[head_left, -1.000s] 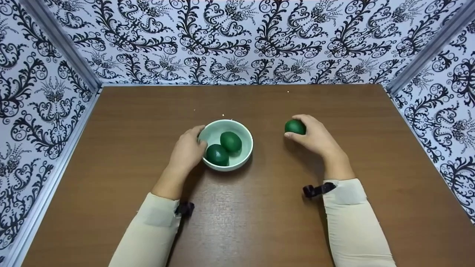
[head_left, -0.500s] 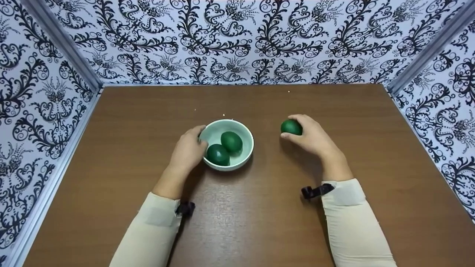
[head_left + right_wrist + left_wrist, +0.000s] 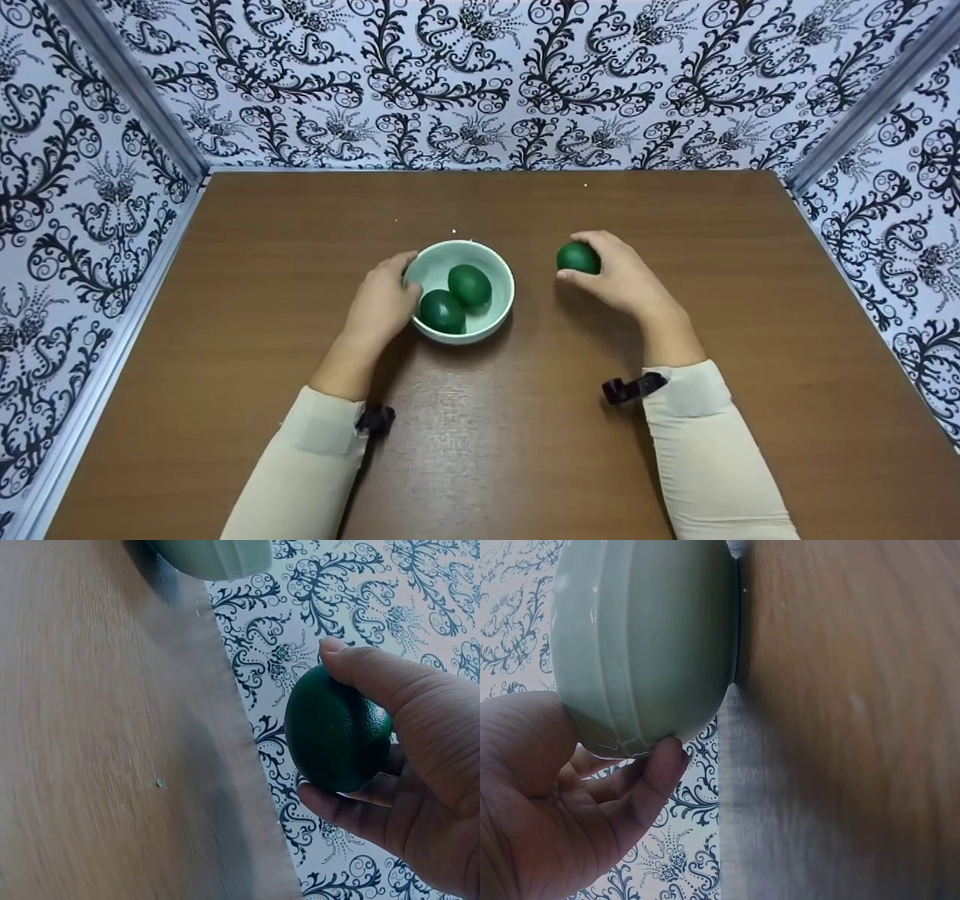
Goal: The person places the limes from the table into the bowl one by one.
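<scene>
A pale green bowl (image 3: 493, 321) stands on the table, with two dark green limes, one lime (image 3: 470, 286) behind the other lime (image 3: 442, 311). My left hand (image 3: 381, 300) grips the bowl's left side, thumb over the rim and fingers against the outer wall, as the left wrist view shows. To the right of the bowl, my right hand (image 3: 626, 277) holds a third lime (image 3: 330, 731) between thumb and fingers. This lime is raised off the table, its shadow falling on the wood below.
The brown wooden table (image 3: 465, 450) is bounded at the back and sides by patterned white walls (image 3: 480, 90) with grey metal corner posts. Small pale specks (image 3: 454, 231) lie on the wood behind the bowl.
My right hand has moved slowly left with the lime, nearer to the bowl. The left hand and the bowl with its two limes have stayed in place.
</scene>
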`<state>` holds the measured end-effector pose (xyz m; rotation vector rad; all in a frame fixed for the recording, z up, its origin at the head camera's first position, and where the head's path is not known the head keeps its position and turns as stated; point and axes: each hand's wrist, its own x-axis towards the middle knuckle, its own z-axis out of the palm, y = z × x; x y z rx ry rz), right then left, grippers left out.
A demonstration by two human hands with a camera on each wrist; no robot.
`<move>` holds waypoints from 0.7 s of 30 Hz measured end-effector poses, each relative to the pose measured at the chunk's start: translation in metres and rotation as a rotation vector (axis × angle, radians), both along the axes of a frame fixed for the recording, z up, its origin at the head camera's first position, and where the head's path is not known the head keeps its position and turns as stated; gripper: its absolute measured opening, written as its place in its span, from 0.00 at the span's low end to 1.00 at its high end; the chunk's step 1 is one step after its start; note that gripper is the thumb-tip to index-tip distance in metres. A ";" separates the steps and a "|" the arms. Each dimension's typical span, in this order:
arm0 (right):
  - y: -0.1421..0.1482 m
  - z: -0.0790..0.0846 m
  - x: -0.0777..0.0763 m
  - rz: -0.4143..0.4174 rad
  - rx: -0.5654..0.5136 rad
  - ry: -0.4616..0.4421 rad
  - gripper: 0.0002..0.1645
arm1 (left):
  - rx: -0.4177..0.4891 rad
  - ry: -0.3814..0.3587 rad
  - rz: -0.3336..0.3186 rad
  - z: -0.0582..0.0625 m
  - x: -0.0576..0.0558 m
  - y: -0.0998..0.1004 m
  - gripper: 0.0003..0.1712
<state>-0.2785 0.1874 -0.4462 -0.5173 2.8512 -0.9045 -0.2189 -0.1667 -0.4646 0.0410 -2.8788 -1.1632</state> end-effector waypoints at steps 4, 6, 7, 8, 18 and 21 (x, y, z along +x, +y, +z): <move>-0.002 0.001 0.000 0.005 -0.001 -0.008 0.42 | 0.002 -0.003 0.000 0.000 0.000 0.000 0.31; -0.003 0.001 0.000 0.010 -0.002 -0.010 0.42 | 0.001 -0.002 -0.002 0.001 0.000 0.000 0.31; -0.004 0.002 0.000 0.012 -0.002 -0.008 0.42 | 0.001 -0.002 -0.003 0.001 0.000 0.000 0.31; -0.005 0.002 0.000 0.014 -0.003 -0.006 0.42 | 0.000 -0.002 -0.004 0.001 0.000 0.000 0.31; -0.015 0.004 0.002 0.033 -0.012 -0.003 0.43 | -0.001 -0.016 -0.001 0.002 0.000 0.000 0.31; -0.017 0.004 0.003 0.037 -0.013 0.005 0.43 | -0.001 -0.019 -0.003 0.002 0.000 0.000 0.31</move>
